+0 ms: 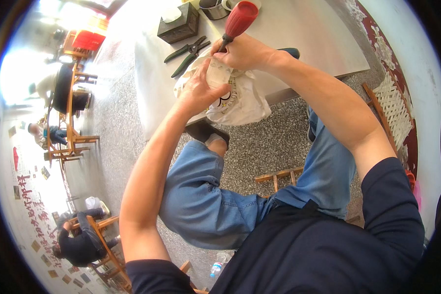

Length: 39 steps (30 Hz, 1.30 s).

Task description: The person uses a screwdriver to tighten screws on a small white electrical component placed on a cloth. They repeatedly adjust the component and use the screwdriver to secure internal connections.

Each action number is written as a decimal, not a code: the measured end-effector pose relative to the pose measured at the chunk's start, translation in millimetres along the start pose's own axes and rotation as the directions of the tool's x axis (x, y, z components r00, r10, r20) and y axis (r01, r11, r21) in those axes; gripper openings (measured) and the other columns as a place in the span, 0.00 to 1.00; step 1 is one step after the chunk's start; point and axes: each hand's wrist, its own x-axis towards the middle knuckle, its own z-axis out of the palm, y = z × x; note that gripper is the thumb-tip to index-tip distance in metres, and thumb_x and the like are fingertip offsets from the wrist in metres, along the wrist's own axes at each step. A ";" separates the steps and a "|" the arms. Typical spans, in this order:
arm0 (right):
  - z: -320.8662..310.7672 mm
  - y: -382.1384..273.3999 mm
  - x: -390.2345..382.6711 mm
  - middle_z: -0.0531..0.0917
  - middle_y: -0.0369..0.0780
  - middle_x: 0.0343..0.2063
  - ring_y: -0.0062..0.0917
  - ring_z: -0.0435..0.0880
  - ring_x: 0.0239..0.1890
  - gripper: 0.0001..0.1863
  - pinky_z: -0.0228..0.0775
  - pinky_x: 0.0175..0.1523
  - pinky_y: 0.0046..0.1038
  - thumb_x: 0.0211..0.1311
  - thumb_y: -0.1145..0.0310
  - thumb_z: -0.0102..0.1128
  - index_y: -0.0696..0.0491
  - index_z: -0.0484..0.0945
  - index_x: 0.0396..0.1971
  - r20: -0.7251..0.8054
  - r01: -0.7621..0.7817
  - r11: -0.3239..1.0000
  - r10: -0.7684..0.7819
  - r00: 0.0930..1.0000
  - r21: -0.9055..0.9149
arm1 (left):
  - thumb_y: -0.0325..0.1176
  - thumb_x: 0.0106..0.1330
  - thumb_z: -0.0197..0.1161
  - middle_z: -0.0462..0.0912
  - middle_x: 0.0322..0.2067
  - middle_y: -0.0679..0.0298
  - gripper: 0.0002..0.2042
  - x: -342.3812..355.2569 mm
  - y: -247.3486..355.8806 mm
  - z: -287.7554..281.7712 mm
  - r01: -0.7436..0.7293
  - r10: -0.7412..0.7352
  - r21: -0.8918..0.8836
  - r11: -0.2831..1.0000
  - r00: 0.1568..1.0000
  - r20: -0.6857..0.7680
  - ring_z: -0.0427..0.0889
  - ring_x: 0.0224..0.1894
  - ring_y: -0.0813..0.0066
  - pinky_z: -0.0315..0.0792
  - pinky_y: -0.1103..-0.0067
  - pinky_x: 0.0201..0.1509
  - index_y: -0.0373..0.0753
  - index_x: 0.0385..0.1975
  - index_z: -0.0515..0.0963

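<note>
Along the top of the view, the table [318, 44] extends to both sides of the work area. On it lies a white cloth bag [252, 100] with a printed pattern, overlapping the near edge. The left hand [201, 90] rests over the bag, half curled, with the block held between thumb and fingers. The right hand [237, 53], beyond it, is closed around the lower part of the screwdriver. A dark box [181, 27] with white tissue stands at the far left. Between box and bag lie the pliers [193, 48], green handles spread apart. The screwdriver [240, 20] is tilted, red handle uppermost. A metal cup [214, 10] stands right of the box. The block [218, 76], small and whitish, is positioned above the bag; contact with the screwdriver tip appears likely but is hidden by fingers.
</note>
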 end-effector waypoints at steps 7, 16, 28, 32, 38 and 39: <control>-0.7 -2.1 2.1 0.88 0.49 0.35 0.39 0.87 0.42 0.11 0.76 0.51 0.34 0.59 0.68 0.62 0.57 0.86 0.38 0.002 0.078 0.996 -0.078 0.997 -0.042 | 0.46 0.55 0.72 0.81 0.54 0.45 0.43 -6.0 3.0 -0.3 0.008 -0.008 -0.014 1.000 1.000 -0.013 0.81 0.57 0.54 0.74 0.67 0.61 0.33 0.69 0.65; -9.5 -3.6 -3.8 0.89 0.45 0.37 0.31 0.87 0.40 0.11 0.77 0.50 0.29 0.61 0.67 0.65 0.56 0.87 0.41 0.064 0.058 0.998 -0.056 0.996 -0.037 | 0.50 0.61 0.70 0.78 0.57 0.42 0.45 -9.8 -15.8 10.1 -0.021 0.023 0.056 0.998 0.998 -0.052 0.79 0.60 0.54 0.72 0.67 0.62 0.35 0.74 0.58; -10.1 -29.6 -11.1 0.86 0.34 0.26 0.14 0.80 0.27 0.13 0.72 0.33 0.20 0.70 0.63 0.60 0.57 0.86 0.39 -0.034 -0.123 0.963 0.135 0.990 0.239 | 0.31 0.61 0.73 0.69 0.62 0.54 0.44 -15.0 3.9 -9.3 0.174 -0.178 -0.318 0.932 0.984 0.017 0.77 0.60 0.61 0.78 0.69 0.62 0.34 0.75 0.54; -7.0 -27.5 -14.5 0.86 0.44 0.27 0.25 0.85 0.29 0.14 0.75 0.40 0.28 0.68 0.64 0.59 0.61 0.85 0.39 -0.187 -0.007 0.968 0.055 0.981 0.252 | 0.27 0.58 0.73 0.61 0.64 0.53 0.35 -15.0 4.3 -4.9 0.017 -0.068 -0.277 0.961 0.982 -0.175 0.73 0.65 0.61 0.76 0.68 0.67 0.33 0.67 0.67; 3.3 -25.3 -26.3 0.84 0.35 0.28 0.14 0.82 0.29 0.09 0.75 0.33 0.19 0.69 0.71 0.61 0.61 0.81 0.41 -0.050 -0.150 0.883 0.192 0.980 0.445 | 0.31 0.53 0.77 0.66 0.61 0.52 0.33 -25.4 -21.5 5.6 -0.050 0.078 0.102 0.994 0.951 -0.298 0.74 0.62 0.57 0.77 0.68 0.63 0.35 0.61 0.72; 2.3 -27.5 -32.6 0.85 0.35 0.29 0.14 0.82 0.30 0.08 0.76 0.33 0.18 0.68 0.71 0.61 0.61 0.81 0.41 0.008 -0.171 0.860 0.190 0.982 0.481 | 0.34 0.51 0.79 0.68 0.60 0.49 0.39 -27.0 -22.1 6.0 -0.047 0.052 0.024 0.999 0.950 -0.308 0.74 0.62 0.54 0.76 0.67 0.62 0.37 0.65 0.70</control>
